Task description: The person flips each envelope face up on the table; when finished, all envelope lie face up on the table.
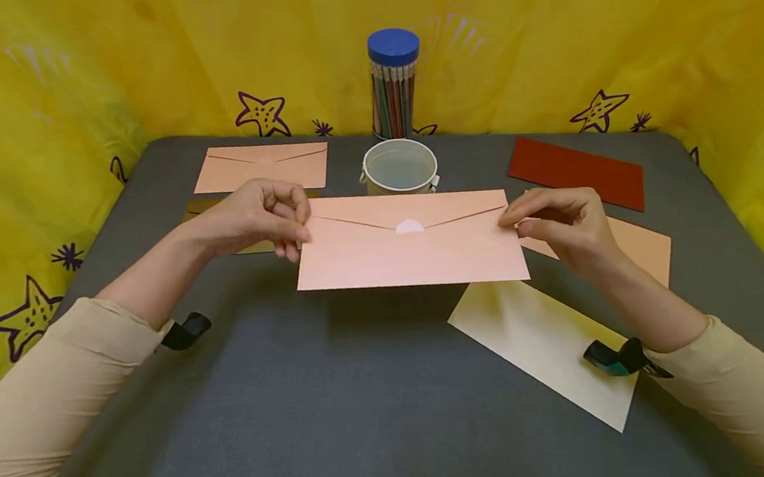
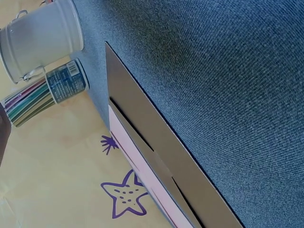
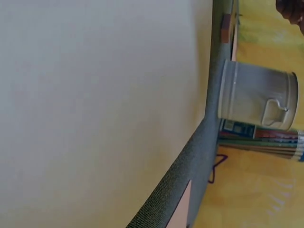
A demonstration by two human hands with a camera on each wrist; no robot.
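Head view: pink envelope (image 1: 411,255) hides base of bucket (image 1: 400,168); jar label (image 2: 65,83) blurred, perhaps print.

Wears plain lt. beige, approx. same shade L & R. On L sleeve (image 1: 32,410), has a broad, folded-looking L cuff (image 1: 111,330) & soft creases further up the fabric; on R sleeve (image 1: 756,394), has a similar R cuff (image 1: 690,355) w/ lt. wrinkles. Has a sm. glossy blk. curved piece (image 1: 187,332) at L cuff edge, plus a matching blk. piece (image 1: 611,358) w/ green patch nr. R cuff.
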